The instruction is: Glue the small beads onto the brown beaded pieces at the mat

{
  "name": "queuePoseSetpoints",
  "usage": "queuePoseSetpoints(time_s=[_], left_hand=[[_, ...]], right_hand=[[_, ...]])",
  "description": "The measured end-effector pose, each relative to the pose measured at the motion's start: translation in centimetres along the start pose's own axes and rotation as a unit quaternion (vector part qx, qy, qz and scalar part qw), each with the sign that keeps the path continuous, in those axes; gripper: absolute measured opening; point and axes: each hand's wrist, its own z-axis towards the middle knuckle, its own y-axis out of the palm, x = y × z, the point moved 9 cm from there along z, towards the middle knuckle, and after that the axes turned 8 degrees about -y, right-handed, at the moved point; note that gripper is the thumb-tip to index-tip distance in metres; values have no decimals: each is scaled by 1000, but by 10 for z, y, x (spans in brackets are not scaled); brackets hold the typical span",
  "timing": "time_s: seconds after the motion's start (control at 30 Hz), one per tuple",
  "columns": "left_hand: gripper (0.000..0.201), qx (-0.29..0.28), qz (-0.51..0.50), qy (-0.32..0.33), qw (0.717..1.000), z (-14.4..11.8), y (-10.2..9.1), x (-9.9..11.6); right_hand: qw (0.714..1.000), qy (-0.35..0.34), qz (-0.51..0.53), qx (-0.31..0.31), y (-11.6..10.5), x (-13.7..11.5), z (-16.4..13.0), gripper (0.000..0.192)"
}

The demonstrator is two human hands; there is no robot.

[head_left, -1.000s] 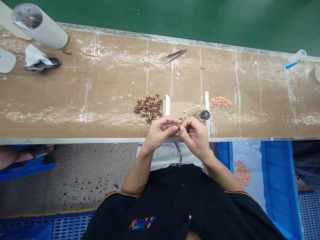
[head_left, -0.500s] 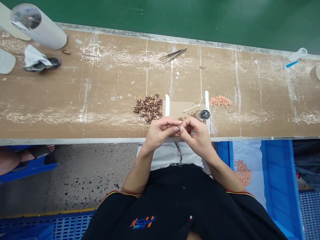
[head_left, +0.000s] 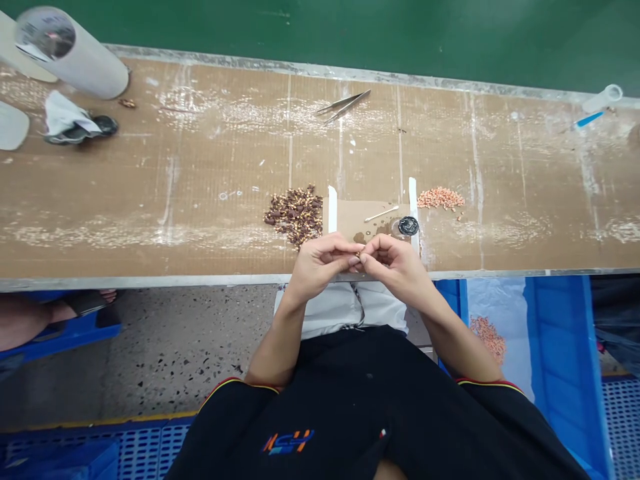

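My left hand [head_left: 323,265] and my right hand [head_left: 395,267] meet above the table's front edge, fingertips pinched together. Between them is a tiny brown and gold piece [head_left: 359,255], mostly covered by the fingers. It resembles the pieces in the pile of small brown and gold parts [head_left: 296,215] left of my hands. Just beyond the fingers, a cotton swab [head_left: 381,213] lies on a piece of brown card [head_left: 350,210] with wet spots. A small clear jar with a black top [head_left: 409,226] stands by my right hand. Farther right is a pile of small orange-pink parts [head_left: 440,197].
Metal tweezers [head_left: 344,107] lie toward the back of the cardboard-covered table [head_left: 225,153]. White tape strips [head_left: 333,210] flank the card. At the left are a white cylinder [head_left: 75,57] and a crumpled tissue [head_left: 67,113]. A blue crate [head_left: 560,347] stands below right; another person's leg [head_left: 30,320] shows lower left.
Both hands stay pinched at nearly the same spot, with small finger movements. The view has shifted slightly; the piles and tools lie as before.
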Motion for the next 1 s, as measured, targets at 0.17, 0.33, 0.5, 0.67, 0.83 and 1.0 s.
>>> queuePoseSetpoints(time_s=[0.17, 0.33, 0.5, 0.67, 0.83, 1.0], left_hand=[[21, -10, -54, -17, 998, -4, 4, -3], [23, -19, -20, -22, 999, -7, 6, -4], [11, 4, 34, 40, 999, -9, 3, 8], [20, 13, 40, 18, 999, -8, 1, 3], [23, -4, 40, -19, 999, -8, 2, -4], [24, -23, 23, -20, 999, -7, 6, -4]], right_hand=[[998, -34, -1, 49, -1, -1, -13, 45], [999, -37, 23, 15, 15, 6, -17, 58], [998, -36, 10, 45, 8, 7, -18, 59], [997, -47, -39, 54, 2, 5, -19, 48], [996, -47, -63, 50, 2, 5, -20, 38], [995, -56, -73, 45, 2, 3, -20, 33]])
